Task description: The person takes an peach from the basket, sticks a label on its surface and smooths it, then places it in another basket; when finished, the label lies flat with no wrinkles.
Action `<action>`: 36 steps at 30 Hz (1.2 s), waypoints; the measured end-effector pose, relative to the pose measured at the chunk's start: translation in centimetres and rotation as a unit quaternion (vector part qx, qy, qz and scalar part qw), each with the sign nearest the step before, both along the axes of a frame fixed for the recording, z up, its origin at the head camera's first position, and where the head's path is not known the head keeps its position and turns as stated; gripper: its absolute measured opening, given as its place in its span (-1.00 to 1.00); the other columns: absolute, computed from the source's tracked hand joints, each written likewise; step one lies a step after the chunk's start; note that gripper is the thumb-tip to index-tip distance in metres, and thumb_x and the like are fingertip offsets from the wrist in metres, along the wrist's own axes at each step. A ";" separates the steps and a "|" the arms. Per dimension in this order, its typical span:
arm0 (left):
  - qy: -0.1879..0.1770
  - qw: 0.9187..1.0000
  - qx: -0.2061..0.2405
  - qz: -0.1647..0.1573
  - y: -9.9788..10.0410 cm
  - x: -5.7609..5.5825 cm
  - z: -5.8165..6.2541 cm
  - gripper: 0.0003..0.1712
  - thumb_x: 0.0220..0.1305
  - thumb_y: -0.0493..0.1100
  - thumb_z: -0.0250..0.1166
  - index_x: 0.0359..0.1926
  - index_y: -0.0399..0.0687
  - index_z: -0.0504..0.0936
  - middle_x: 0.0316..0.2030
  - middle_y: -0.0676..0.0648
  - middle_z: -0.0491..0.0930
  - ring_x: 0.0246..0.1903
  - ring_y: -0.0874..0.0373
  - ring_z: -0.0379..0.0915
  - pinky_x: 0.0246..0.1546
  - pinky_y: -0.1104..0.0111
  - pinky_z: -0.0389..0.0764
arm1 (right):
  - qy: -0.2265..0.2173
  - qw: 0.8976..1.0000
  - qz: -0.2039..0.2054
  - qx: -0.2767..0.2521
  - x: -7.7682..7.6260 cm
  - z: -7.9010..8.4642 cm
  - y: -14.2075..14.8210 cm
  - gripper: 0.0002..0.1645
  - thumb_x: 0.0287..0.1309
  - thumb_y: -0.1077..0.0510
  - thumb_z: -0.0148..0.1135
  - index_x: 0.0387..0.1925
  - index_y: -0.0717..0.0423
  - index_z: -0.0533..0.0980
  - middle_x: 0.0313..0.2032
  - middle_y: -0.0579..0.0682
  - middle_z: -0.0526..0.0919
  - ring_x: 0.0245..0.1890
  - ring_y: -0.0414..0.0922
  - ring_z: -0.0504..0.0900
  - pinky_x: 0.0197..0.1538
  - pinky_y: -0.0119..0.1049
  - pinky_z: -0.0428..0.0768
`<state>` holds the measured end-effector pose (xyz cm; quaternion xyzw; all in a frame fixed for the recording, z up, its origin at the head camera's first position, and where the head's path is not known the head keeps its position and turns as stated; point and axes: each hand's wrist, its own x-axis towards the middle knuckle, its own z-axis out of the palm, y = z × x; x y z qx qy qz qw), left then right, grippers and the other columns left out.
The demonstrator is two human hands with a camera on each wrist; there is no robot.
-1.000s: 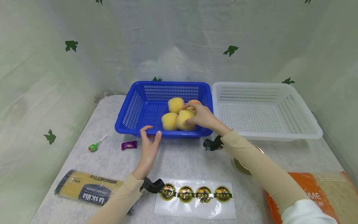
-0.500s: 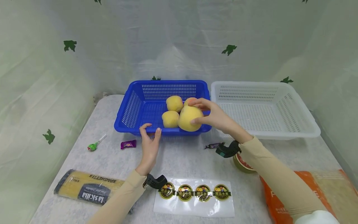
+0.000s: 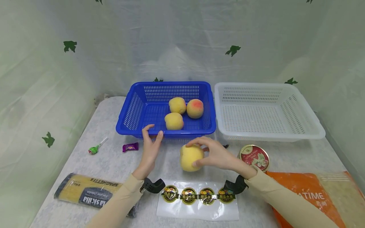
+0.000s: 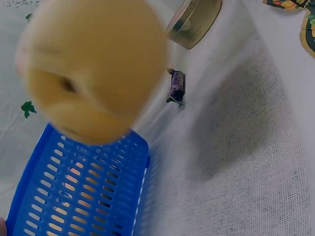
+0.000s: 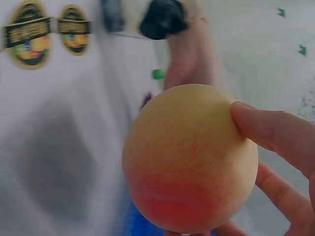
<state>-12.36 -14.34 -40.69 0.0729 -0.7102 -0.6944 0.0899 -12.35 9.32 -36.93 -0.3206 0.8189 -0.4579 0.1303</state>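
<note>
At the near edge of the tabletop [image 3: 99, 164] lie three items: one spaghetti pack [image 3: 91, 191] at left, one label sheet [image 3: 196, 212] with four round labels in the middle, and one orange bag [image 3: 316, 190] at right. The left sleeve [image 3: 119, 199] covers part of the spaghetti pack; the right sleeve [image 3: 279, 196] crosses the orange bag, and the right wristband [image 3: 236, 186] overlaps the fourth label.

Beyond the label sheet, the right hand [image 3: 218, 155] holds one peach [image 3: 188, 160] over the tabletop, in front of the blue basket [image 3: 189, 131]. Its grip is set to the fruit's width, thumb and fingers against the surface. The head view presents the peach's yellow side; the right wrist view adds a red blush, and the left wrist view a dark pit, blurred. The left hand [image 3: 149, 153] grips the basket's near rim, index finger hooked over it.

The middle zone carries one lollipop [image 3: 93, 150], two wrapped candies (one purple candy [image 3: 130, 147], one dark candy [image 4: 177, 86]) and one round tin [image 3: 254, 157]. The right hand masks most of the dark candy in the head view; the left wrist view exposes it.

Two baskets stand side by side farther back. The blue basket contains three other peaches [image 3: 177, 105]; the white basket [image 3: 273, 136] is at its right. A pale curtain [image 3: 176, 57] hangs behind.
</note>
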 end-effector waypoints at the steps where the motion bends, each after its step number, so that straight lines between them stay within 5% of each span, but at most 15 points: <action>1: 0.000 1.000 0.002 -0.002 0.0 0.0 0.0 -0.44 0.29 -0.07 0.08 0.19 -0.05 0.05 0.08 -0.34 0.12 -0.17 0.03 0.29 -0.03 0.02 0.35 | 0.007 1.000 -0.008 0.014 0.2 -0.6 0.0 -0.37 -0.28 0.11 0.46 -0.03 -0.19 0.48 -0.03 -0.23 0.45 0.00 -0.16 0.35 -0.04 -0.20 0.45; 8: 0.002 1.000 0.005 -0.012 0.0 0.0 0.0 -0.43 0.29 -0.05 0.07 0.21 -0.03 0.04 0.09 -0.33 0.10 -0.12 -0.04 0.29 0.00 0.00 0.33 | 0.060 0.995 -0.017 0.078 0.6 -3.6 0.2 -0.34 -0.27 0.07 0.44 0.01 -0.20 0.46 -0.04 -0.01 0.40 -0.05 -0.03 0.34 -0.08 0.00 0.40; 15: -0.015 0.999 0.018 -0.029 -0.4 0.0 0.4 -0.42 0.31 -0.07 0.04 0.25 0.03 -0.01 0.06 -0.32 0.14 -0.04 -0.17 0.28 0.04 0.03 0.33 | 0.062 0.995 0.005 0.077 0.8 -3.9 0.4 -0.28 -0.20 0.04 0.41 0.11 -0.17 0.39 -0.01 0.00 0.37 -0.05 -0.08 0.31 -0.05 -0.02 0.38; 20: -0.037 0.996 0.004 -0.081 -0.9 1.1 1.3 -0.32 0.32 -0.04 0.03 0.33 0.21 -0.13 -0.01 -0.32 0.21 0.03 -0.18 0.26 0.08 0.11 0.31 | 0.064 0.997 0.009 0.037 0.9 -3.2 1.2 -0.34 -0.13 0.07 0.38 0.10 -0.09 0.40 0.04 -0.08 0.38 0.04 -0.09 0.31 0.02 0.00 0.36; 23: -0.002 0.991 -0.040 -0.129 -0.6 2.4 1.6 -0.30 0.31 -0.10 0.05 0.34 0.26 -0.12 -0.02 -0.28 0.26 0.01 -0.17 0.33 0.04 0.13 0.35 | 0.054 0.999 0.003 -0.007 1.3 -2.7 2.3 -0.40 -0.08 0.13 0.36 0.08 -0.03 0.41 0.05 -0.12 0.40 0.05 -0.06 0.35 0.01 -0.06 0.42; 25: 0.054 0.982 -0.078 -0.164 -0.1 3.5 1.8 -0.31 0.30 -0.19 0.07 0.34 0.20 -0.06 -0.03 -0.24 0.30 -0.03 -0.14 0.39 -0.02 0.15 0.41 | 0.031 0.999 -0.002 -0.031 1.6 -2.4 3.1 -0.45 -0.03 0.18 0.32 0.06 -0.01 0.41 0.04 -0.12 0.42 0.02 -0.01 0.39 -0.02 -0.12 0.46; 27: 0.127 0.962 -0.119 -0.211 0.7 4.6 1.8 -0.37 0.27 -0.28 0.09 0.31 0.03 0.06 -0.04 -0.22 0.35 -0.07 -0.09 0.43 -0.07 0.17 0.46 | 0.014 0.999 -0.004 -0.049 2.1 -2.4 4.0 -0.50 0.00 0.22 0.29 0.04 0.04 0.42 0.01 -0.06 0.46 -0.03 0.05 0.43 -0.05 -0.16 0.49; 29: 0.194 0.926 -0.179 -0.271 1.6 5.8 1.6 -0.48 0.25 -0.30 0.11 0.23 -0.10 0.23 -0.04 -0.16 0.40 -0.09 0.01 0.43 -0.10 0.23 0.49 | -0.007 0.999 -0.003 -0.054 2.6 -2.6 4.8 -0.53 0.02 0.26 0.27 0.02 0.08 0.42 -0.03 0.01 0.49 -0.08 0.08 0.47 -0.08 -0.18 0.50; 32: 0.252 0.844 -0.292 -0.372 2.9 7.5 1.1 -0.63 0.26 -0.20 0.10 0.11 -0.07 0.41 -0.01 -0.02 0.42 -0.03 0.15 0.36 -0.03 0.32 0.43 | -0.025 0.999 0.005 -0.040 3.4 -3.3 6.0 -0.56 0.02 0.29 0.26 0.00 0.10 0.44 -0.09 0.07 0.53 -0.15 0.04 0.51 -0.13 -0.22 0.53; 34: 0.263 0.784 -0.363 -0.429 3.7 8.5 0.5 -0.65 0.29 -0.10 0.08 0.10 0.05 0.45 0.05 0.05 0.38 0.04 0.22 0.27 0.02 0.35 0.37 | -0.040 0.999 0.015 -0.025 3.9 -3.9 6.7 -0.58 0.01 0.29 0.26 -0.02 0.09 0.45 -0.12 0.06 0.55 -0.18 0.00 0.52 -0.16 -0.25 0.53; 36: 0.260 0.733 -0.423 -0.465 4.4 9.2 -0.2 -0.63 0.29 -0.01 0.07 0.13 0.19 0.44 0.12 0.07 0.31 0.11 0.23 0.17 0.07 0.33 0.31 | -0.052 0.998 0.026 -0.007 4.3 -4.4 7.3 -0.57 -0.01 0.31 0.27 -0.04 0.06 0.46 -0.15 0.03 0.56 -0.20 -0.05 0.52 -0.19 -0.27 0.53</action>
